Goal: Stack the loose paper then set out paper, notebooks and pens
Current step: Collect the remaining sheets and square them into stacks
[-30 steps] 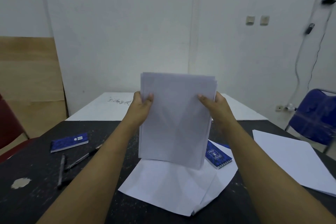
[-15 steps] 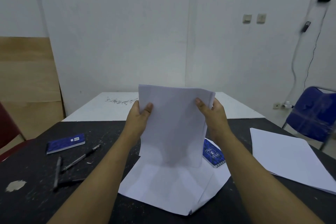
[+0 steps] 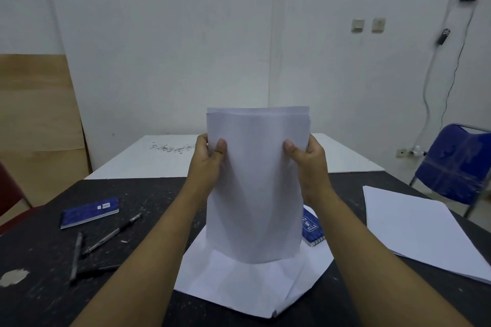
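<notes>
A stack of white paper (image 3: 256,186) stands upright over the middle of the dark, speckled bench (image 3: 39,287). Its long axis is vertical and its broad face is turned toward the person. The left hand (image 3: 207,159) grips the stack's left edge and the right hand (image 3: 309,162) grips the right edge. Each thumb presses the near face while the fingers curl round behind, out of sight.

The top edges of the sheets sit slightly uneven. The bottom edge hangs right at a few loose sheets (image 3: 239,281) lying flat and fanned on the bench; whether it touches them cannot be told.

A blue spiral notebook (image 3: 312,228) lies on those sheets, just right of the stack, its wire binding at the near end. A second blue notebook (image 3: 89,212) lies well off to the left, long axis roughly crosswise. Near it are three dark pens: one (image 3: 113,233) slants from near-left to far-right, one (image 3: 77,255) points almost straight away, and one (image 3: 98,269) lies crosswise.

A separate pile of paper (image 3: 419,231) lies flat at the right, beside a blue chair (image 3: 457,164).
</notes>
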